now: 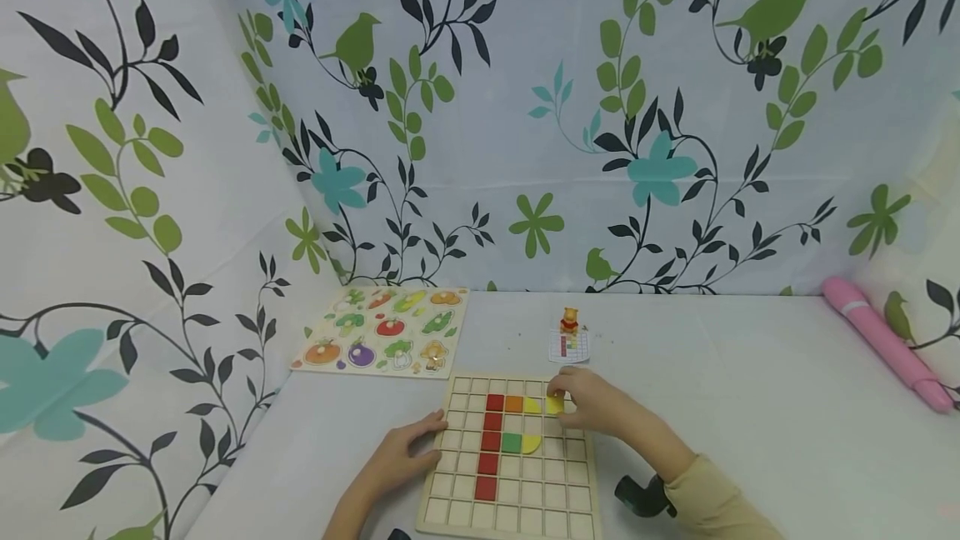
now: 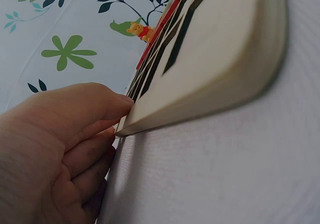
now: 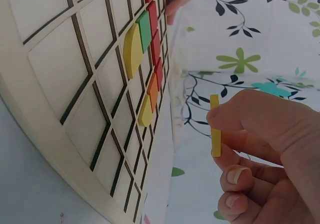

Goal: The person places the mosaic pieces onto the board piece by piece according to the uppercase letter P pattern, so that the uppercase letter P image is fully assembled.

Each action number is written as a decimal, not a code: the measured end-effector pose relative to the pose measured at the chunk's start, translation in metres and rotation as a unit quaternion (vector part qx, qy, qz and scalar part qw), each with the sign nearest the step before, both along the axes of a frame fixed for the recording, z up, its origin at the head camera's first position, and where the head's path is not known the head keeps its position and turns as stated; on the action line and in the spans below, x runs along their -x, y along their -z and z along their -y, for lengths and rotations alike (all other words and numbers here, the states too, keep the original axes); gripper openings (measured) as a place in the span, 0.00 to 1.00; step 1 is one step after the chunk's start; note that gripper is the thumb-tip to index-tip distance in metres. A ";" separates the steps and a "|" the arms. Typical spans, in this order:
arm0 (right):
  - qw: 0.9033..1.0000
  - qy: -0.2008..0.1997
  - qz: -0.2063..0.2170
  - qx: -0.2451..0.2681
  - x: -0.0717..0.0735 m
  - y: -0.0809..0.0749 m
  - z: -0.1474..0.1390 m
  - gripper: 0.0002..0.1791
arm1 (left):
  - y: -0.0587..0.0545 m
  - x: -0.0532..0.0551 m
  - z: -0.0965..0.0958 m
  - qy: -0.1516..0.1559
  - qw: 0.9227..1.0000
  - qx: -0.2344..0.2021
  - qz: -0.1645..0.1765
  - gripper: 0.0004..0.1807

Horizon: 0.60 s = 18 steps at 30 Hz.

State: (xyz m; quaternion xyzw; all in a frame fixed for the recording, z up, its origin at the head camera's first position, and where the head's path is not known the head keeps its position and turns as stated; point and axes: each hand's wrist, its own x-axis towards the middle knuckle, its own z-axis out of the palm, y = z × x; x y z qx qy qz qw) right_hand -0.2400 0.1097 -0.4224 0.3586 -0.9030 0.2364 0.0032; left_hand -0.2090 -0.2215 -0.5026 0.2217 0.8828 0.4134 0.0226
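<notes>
A wooden grid board (image 1: 528, 517) lies on the white table. A column of red square tiles (image 1: 489, 464) stands on it, with an orange tile (image 1: 513, 404) and a rounded yellow tile (image 1: 532, 406) to the right of the top one. Lower down, a green tile (image 1: 512, 442) adjoins another rounded yellow tile (image 3: 132, 51). My left hand (image 1: 405, 455) holds the board's left edge between thumb and fingers. Over the board's upper right, my right hand (image 1: 600, 401) pinches a yellow tile (image 3: 215, 129), seen edge-on and apart from the board in the right wrist view.
Behind the board, a small bear figurine (image 1: 570, 321) stands at a printed card (image 1: 558, 348) showing a coloured grid pattern. A vegetable picture board (image 1: 375, 321) lies back left. A pink marker-shaped object (image 1: 885, 344) lies far right; a black curved object (image 1: 640, 497) is beside the right forearm.
</notes>
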 end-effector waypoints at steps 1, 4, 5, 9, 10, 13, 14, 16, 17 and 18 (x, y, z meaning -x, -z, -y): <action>1.000 -0.004 0.002 -0.001 0.001 0.001 0.002 0.12 | 0.000 0.000 0.000 0.000 1.000 0.000 0.001 0.22; 1.000 -0.012 0.012 0.000 0.004 0.006 0.007 0.13 | -0.001 -0.001 0.000 -0.002 1.000 0.001 0.002 0.22; 1.000 -0.013 0.017 0.001 0.005 0.008 0.009 0.13 | -0.001 -0.001 0.000 -0.001 1.000 0.001 0.001 0.22; 0.999 -0.016 0.029 0.003 0.008 0.013 0.016 0.13 | -0.001 0.000 0.000 -0.001 1.000 0.000 0.002 0.21; 0.999 -0.017 0.030 0.002 0.008 0.014 0.018 0.12 | -0.001 0.000 0.000 0.000 1.000 -0.002 0.002 0.21; 0.999 -0.023 0.031 -0.001 0.009 0.016 0.022 0.11 | -0.001 0.000 -0.001 0.000 1.000 -0.008 0.004 0.21; 0.999 -0.027 0.030 -0.001 0.009 0.017 0.023 0.11 | -0.001 0.000 0.000 0.001 1.000 -0.009 0.004 0.21; 0.999 -0.034 0.028 0.001 0.008 0.018 0.025 0.11 | 0.000 0.000 0.000 0.000 1.000 -0.009 0.004 0.21; 0.999 -0.037 0.027 0.001 0.008 0.019 0.026 0.11 | 0.000 0.000 0.000 -0.001 1.000 -0.007 0.004 0.21; 0.999 -0.040 0.025 0.002 0.009 0.020 0.027 0.11 | 0.000 -0.001 0.000 -0.001 1.000 -0.007 0.005 0.21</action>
